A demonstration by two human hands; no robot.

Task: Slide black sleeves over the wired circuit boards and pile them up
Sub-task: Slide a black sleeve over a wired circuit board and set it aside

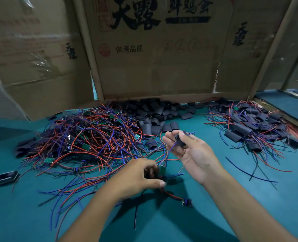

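Three cardboard panels (155,63) printed with Chinese characters wall off the far edge of a teal counter (214,215). At ten o'clock from the hands sprawls the largest heap, unsleeved circuit boards (85,137) tangled in red, blue and black wires. At two o'clock lies the finished pile (254,126) of sleeved boards, their wires trailing outward. At twelve o'clock, against the cardboard, sits a mound of loose black sleeves (155,110). The right hand (192,154), palm up, has its grip pinching one black sleeve (180,140) between thumb and fingertips, blue wires running through it. The left hand (137,175), at seven o'clock from the right, has its grip curled around a green circuit board (162,170) just above the counter. A small blue component (187,202) on a red lead lies at six o'clock.
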